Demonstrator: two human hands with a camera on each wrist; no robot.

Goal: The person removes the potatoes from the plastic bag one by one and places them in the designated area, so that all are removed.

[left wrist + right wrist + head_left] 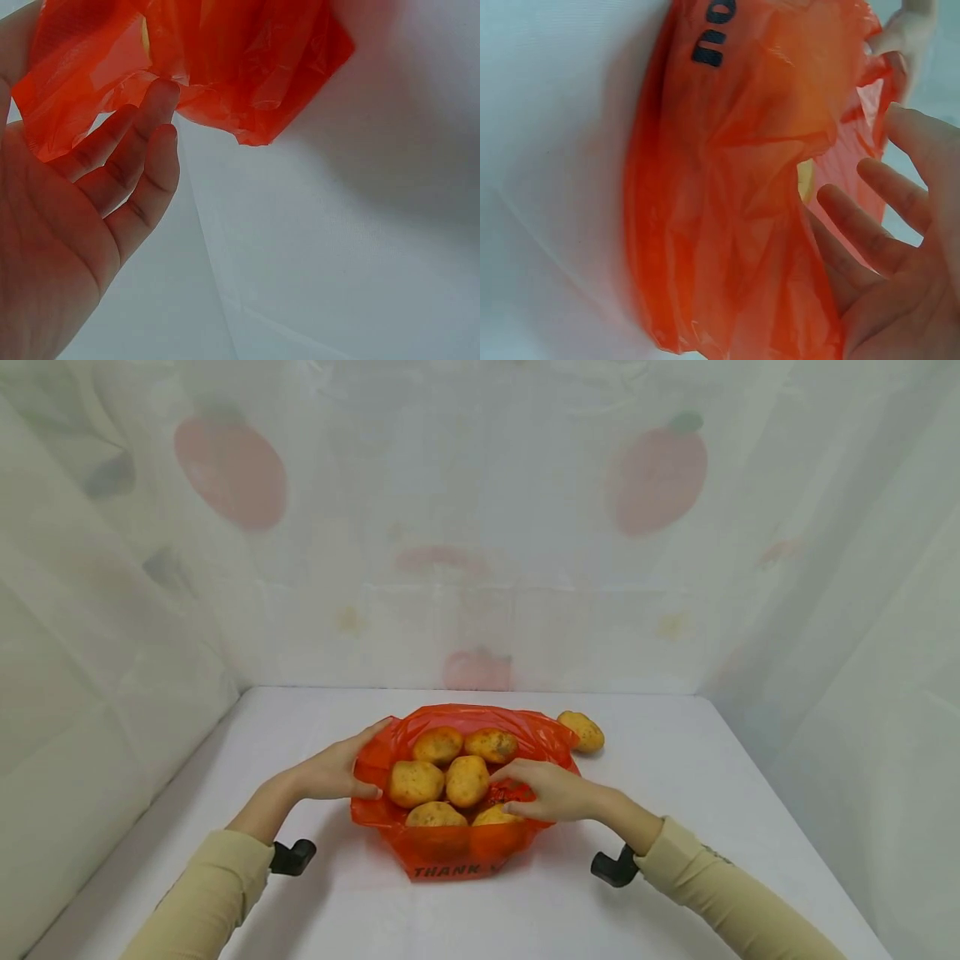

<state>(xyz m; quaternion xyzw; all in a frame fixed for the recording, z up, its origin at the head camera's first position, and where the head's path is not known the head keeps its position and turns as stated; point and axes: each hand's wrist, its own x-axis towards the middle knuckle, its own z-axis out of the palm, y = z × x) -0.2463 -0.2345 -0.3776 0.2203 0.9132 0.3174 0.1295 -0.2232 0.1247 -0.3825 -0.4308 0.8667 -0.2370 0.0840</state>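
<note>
Head view is showing six potatoes [467,781] sitting in the bag [438,847] and a stray potato [585,733] lying behind it; wrist views are catching mostly plastic. Left hand [333,770] is touching bag's side, fingers loose; right hand [558,792] is hovering at its mouth, gripping nothing.

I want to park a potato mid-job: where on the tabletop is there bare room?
Bare tabletop lies right of the loose potato, toward the curtain; also in front of the red bag, between the sleeves. Crowded: inside the bag, where potatoes bunch between the left grip and right grip.
</note>
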